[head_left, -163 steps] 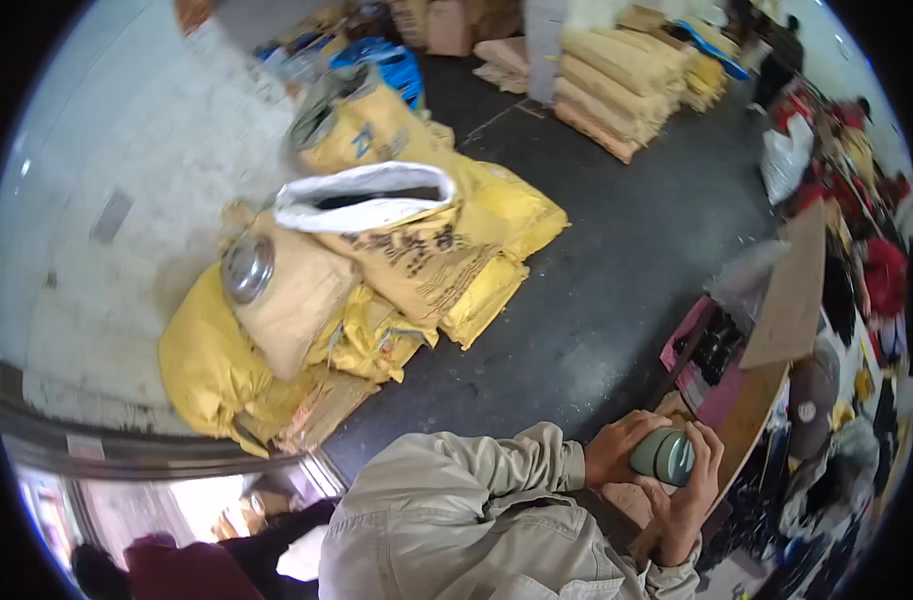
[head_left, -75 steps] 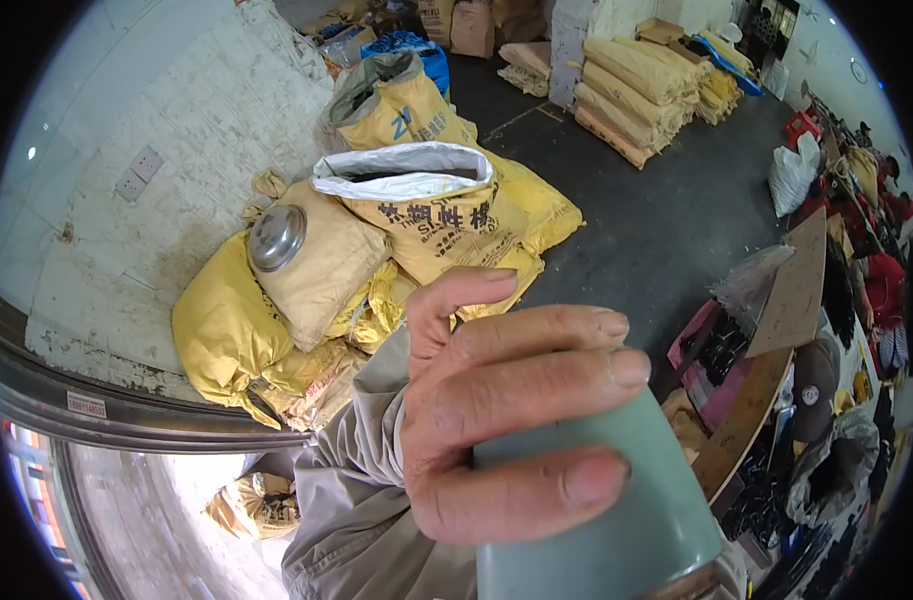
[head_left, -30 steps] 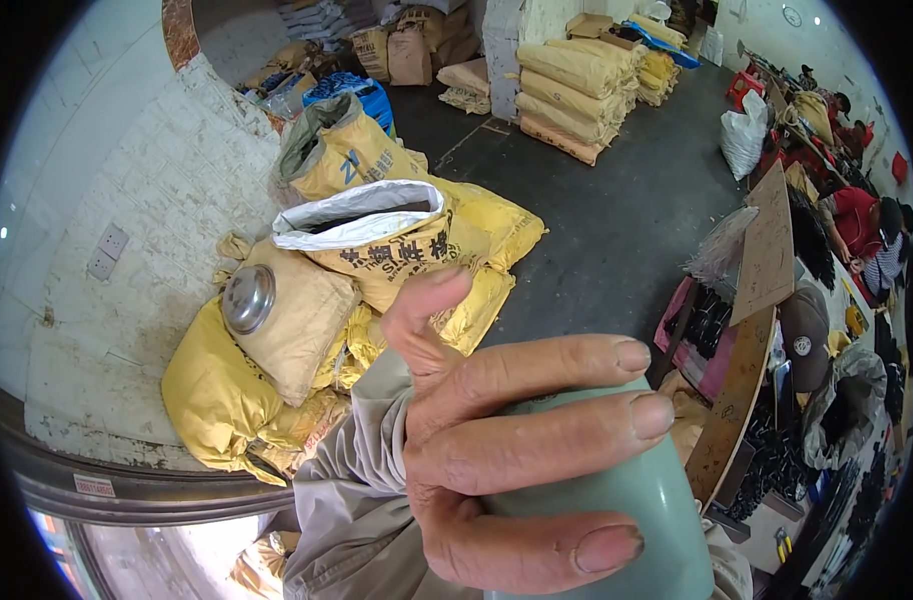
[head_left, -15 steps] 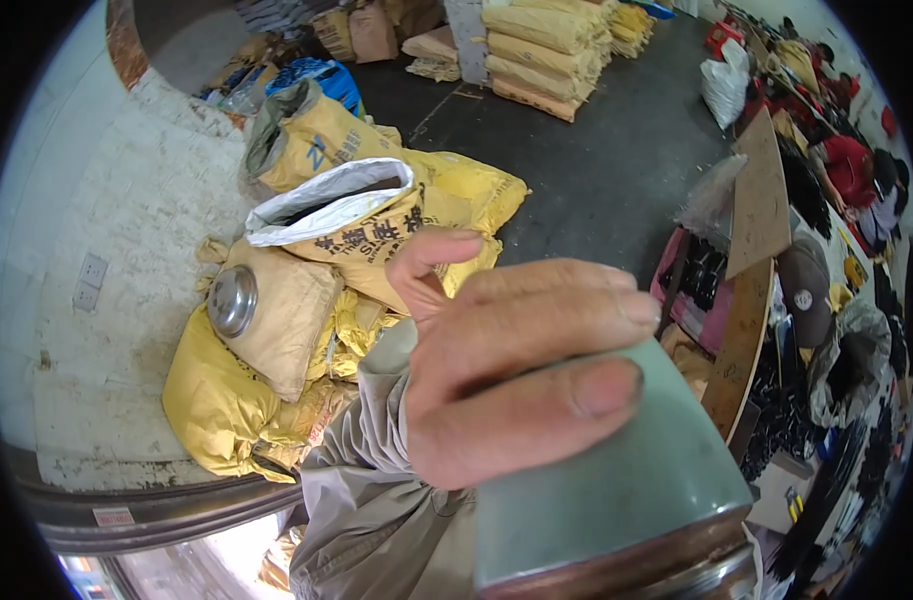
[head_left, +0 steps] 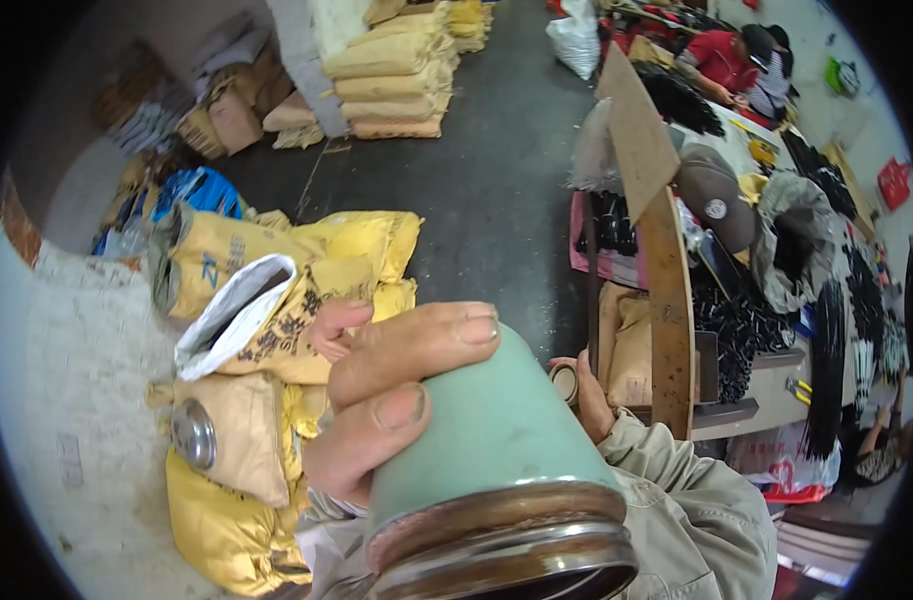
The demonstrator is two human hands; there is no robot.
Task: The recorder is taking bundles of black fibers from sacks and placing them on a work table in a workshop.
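Close to the camera, my left hand [head_left: 401, 390] wraps round a pale green cup [head_left: 496, 430] with a worn brown band and a shiny metal rim. The cup lies tilted, its dark mouth towards the lower edge. Beyond it, my right hand [head_left: 594, 402] holds a small round ring-like thing [head_left: 564, 381]; the cup hides part of this hand, and I cannot make out the thing's kind. A round silver lid [head_left: 194, 432] rests on a tan sack [head_left: 248, 440] at the left.
Yellow sacks [head_left: 221, 530] and an open white-lined sack [head_left: 276, 330] stand at left. Stacked sacks [head_left: 391, 85] are at the back. On the right, a wooden-edged bench [head_left: 673, 320] bears black strands, a grey cap [head_left: 716, 195] and a plastic bag [head_left: 796, 235]. A person in red [head_left: 721, 60] sits beyond.
The view has swung right, so the sacks sit further left. The cup, still in my left hand, shows more of its rim and mouth. My right hand and sleeve have come into view.
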